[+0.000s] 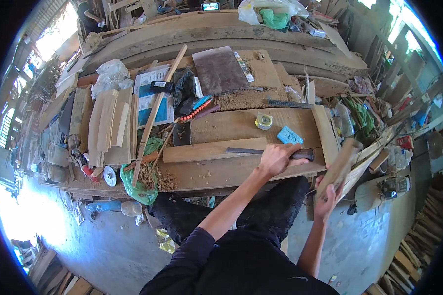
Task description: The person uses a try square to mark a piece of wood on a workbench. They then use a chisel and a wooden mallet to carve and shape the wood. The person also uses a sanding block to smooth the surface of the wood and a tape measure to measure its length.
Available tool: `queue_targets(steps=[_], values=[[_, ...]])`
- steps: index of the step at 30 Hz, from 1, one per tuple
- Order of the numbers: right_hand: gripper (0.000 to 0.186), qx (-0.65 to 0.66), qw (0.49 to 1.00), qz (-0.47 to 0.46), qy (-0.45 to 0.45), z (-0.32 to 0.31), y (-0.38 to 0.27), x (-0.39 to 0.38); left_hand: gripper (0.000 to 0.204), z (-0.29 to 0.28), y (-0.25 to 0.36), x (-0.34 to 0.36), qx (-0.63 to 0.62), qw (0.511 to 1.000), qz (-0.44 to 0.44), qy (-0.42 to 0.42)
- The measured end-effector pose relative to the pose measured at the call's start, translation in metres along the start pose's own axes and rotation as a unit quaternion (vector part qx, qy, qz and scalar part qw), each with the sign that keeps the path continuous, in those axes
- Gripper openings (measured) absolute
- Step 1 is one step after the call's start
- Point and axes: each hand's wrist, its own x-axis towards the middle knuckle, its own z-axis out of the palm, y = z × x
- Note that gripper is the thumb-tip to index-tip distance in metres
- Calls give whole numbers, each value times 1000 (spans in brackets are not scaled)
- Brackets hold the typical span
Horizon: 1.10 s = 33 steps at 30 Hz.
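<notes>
The left arm slants toward one o'clock, its hand (276, 160) curled round the chisel (302, 155), whose blade points to nine o'clock over a board (197, 151) on the worktop (216, 181). At four o'clock from it, the right hand (327, 202) grips the lower end of a club (340, 167) tilted toward one o'clock.

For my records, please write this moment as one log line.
left hand: holding chisel; right hand: holding wooden block; chisel: partly over pale board

Wooden workbench (209, 181), pale plank (206, 151), wood shavings (246, 100), blue block (290, 135)
</notes>
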Motion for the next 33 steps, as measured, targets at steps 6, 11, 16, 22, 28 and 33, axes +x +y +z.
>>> queue_targets(steps=[6,11,16,22,28,33], values=[[111,-141,985,-27,-96,-2,1,1,61,2,-1,-1,-4,1000,8,10],[107,-66,997,-11,-36,-4,-5,-3,64,-38,18,-7,-27,1000,-8,3],[98,-63,996,-7,-58,19,0,-4,66,-86,-14,-19,52,997,-47,29],[113,-33,990,37,-131,43,11,-6,83,-96,-79,-48,181,968,-161,-65],[112,-50,990,24,-132,51,20,-13,75,-66,-107,-67,200,945,-215,-146],[110,-55,989,40,-129,52,27,-12,74,-34,-80,-58,158,957,-178,-168]])
